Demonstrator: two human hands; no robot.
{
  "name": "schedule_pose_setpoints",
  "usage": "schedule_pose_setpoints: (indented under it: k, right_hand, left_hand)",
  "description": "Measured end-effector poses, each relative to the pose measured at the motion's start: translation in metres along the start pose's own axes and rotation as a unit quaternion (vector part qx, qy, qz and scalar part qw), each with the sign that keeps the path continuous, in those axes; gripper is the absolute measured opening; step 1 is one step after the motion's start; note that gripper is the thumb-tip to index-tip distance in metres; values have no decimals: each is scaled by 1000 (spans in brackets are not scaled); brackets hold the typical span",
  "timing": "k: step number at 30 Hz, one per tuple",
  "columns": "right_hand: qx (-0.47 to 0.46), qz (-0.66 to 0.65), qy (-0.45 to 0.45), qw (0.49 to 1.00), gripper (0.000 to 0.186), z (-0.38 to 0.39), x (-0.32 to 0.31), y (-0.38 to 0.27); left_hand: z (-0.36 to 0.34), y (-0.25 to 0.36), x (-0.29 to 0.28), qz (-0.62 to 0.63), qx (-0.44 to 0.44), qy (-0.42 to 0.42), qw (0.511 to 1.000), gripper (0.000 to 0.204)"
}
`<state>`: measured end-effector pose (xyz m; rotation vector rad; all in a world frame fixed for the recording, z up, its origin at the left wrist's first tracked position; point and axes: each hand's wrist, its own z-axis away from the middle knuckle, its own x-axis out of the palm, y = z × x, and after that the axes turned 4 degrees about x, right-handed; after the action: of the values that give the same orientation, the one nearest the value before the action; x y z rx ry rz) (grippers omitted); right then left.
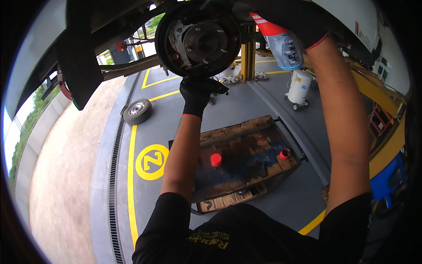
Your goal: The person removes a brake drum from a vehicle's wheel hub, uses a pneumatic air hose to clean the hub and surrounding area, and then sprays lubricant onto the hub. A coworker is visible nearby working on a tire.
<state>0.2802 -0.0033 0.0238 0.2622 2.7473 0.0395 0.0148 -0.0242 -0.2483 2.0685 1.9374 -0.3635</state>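
Observation:
My left hand (196, 93), in a black glove with a red cuff edge, is just beneath the brake assembly (205, 44). Some of its fingers stretch out to the right; the upper part blends into the dark plate's lower edge. The assembly has a round backing plate, a hub with several studs, and a curved shoe on its left. Raised to the right of it, my gloved right hand (303, 22) grips a red and silver-blue brake cleaner spray can (281, 44). The can tilts, base toward the lower right; its nozzle is hidden.
Below my arms stands a cart (246, 154) with a stained cardboard-covered top and two red caps (216, 160). A wheel (137, 111) lies at left by the floor drain (115, 176). A white wheeled tank (299, 89) and yellow lift post (248, 61) stand behind. The vehicle body overhangs.

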Motion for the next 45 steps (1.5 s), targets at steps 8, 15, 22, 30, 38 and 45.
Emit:
schedule_pose_setpoints:
  k: [8, 15, 22, 30, 38, 45]
  right_hand:
    - [-45, 0, 45, 998, 68, -1, 12, 1]
    - [31, 5, 35, 999, 59, 24, 12, 28]
    - [8, -69, 26, 997, 65, 90, -1, 113]
    - [-8, -68, -23, 997, 58, 66, -22, 104]
    - [53, -26, 112, 992, 76, 132, -5, 134]
    - [88, -137, 66, 984, 69, 176, 0, 144]
  left_hand:
    - [0, -1, 17, 90, -70, 70, 991, 21]
    - [-1, 4, 36, -154, -46, 16, 987, 35]
    - [0, 7, 39, -58, 3, 82, 995, 31]
    - [0, 2, 64, -204, 13, 34, 978, 36]
    - [0, 17, 57, -212, -25, -13, 977, 42]
    - [-13, 43, 48, -221, -63, -88, 969, 44]
